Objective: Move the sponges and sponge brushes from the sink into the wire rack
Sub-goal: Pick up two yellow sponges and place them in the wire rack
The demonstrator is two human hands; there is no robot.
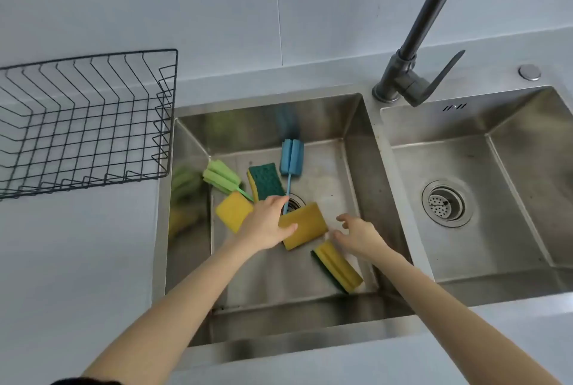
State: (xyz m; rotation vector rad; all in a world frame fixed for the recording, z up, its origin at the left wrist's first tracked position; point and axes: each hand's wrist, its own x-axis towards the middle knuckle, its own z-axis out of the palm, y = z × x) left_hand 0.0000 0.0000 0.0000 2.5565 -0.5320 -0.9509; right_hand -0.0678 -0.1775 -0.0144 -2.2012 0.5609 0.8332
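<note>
Left hand (266, 223): reached into the left basin, fingers spread over the blue handle and the near edge of the middle yellow sponge; no closed grip visible, though whether the fingertips pinched the handle could not be told.
Right hand (356, 234): hovered at about 3 o'clock of the middle sponge, fingers loosely curled and apart, nothing held.
Middle yellow sponge (305, 224): lay flat near the drain, yellow face up, partly under the left thumb.
Left yellow sponge (232, 209): lay at 9 o'clock of the left hand, just beside it.
Green-topped sponge (266, 181): lay at 12 o'clock of the left hand, green scouring face up, yellow edge showing.
Grooved yellow sponge (338, 266): lay at 5 o'clock of the middle sponge, tilted, green layer beneath, close under the right wrist.
Blue sponge brush (291, 156): head rested near the back wall, thin handle running down toward the left hand.
Green sponge brush (221, 176): head lay against the left wall, handle pointing toward the drain.
Sink (356, 148): stainless, two basins; all sponges and brushes in the left one.
Wire rack (86, 127): stood on the grey surface (77, 260) at 10 o'clock of the sink, nothing inside.
Faucet (412, 71): stood between the basins at the back.
</note>
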